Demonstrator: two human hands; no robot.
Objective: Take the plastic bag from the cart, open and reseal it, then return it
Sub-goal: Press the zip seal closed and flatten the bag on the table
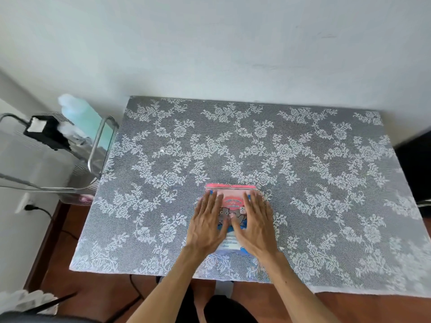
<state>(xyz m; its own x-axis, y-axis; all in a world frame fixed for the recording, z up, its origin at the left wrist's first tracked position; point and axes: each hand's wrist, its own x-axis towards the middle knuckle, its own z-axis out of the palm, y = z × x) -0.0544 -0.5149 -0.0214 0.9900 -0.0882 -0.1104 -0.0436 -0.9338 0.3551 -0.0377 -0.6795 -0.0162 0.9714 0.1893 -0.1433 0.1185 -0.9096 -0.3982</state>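
A plastic bag (231, 201) with a pink top strip and a cartoon print lies flat on the lace-covered table (303, 171), near the front edge. My left hand (207, 222) rests palm down on the bag's left side, fingers spread and pointing away from me. My right hand (254, 222) lies flat on the bag's right side in the same way. Both hands press on the bag and cover its side edges. The metal cart (98, 148) stands to the left of the table.
The cart holds a black box (44, 131) and a pale green and white bundle (79, 115). A wall runs behind the table. A dark object (417, 169) sits at the right edge. A wall socket with a plugged cable (30, 207) is low on the left.
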